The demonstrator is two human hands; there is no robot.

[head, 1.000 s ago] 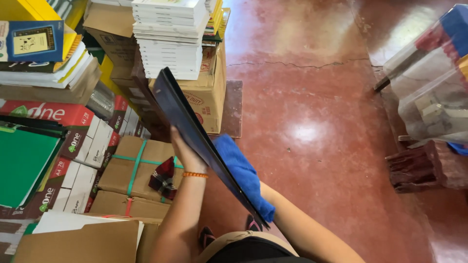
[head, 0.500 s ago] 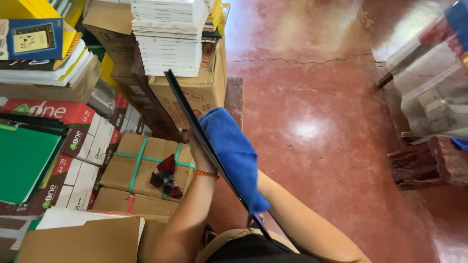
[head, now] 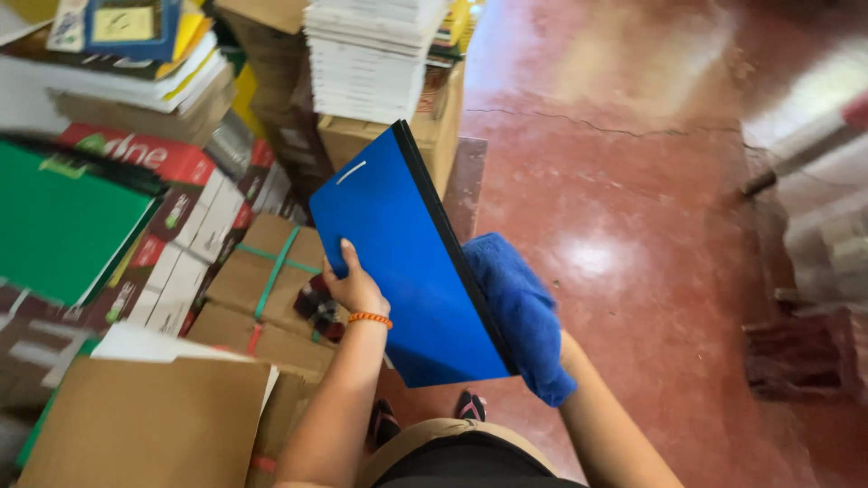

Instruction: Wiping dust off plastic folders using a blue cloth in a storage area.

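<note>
Left hand (head: 354, 285) gripped the blue folder (head: 407, 262) by its lower left edge, fingers curled around it, holding it tilted above the cardboard boxes (head: 271, 289). Right hand, wrapped in a blue cloth (head: 520, 316), pressed its right edge; its fingers were hidden. Front looked clean; wiping seemed midway.

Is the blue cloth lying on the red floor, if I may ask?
No, the blue cloth is held up in the right hand against the blue book, above the floor.
</note>
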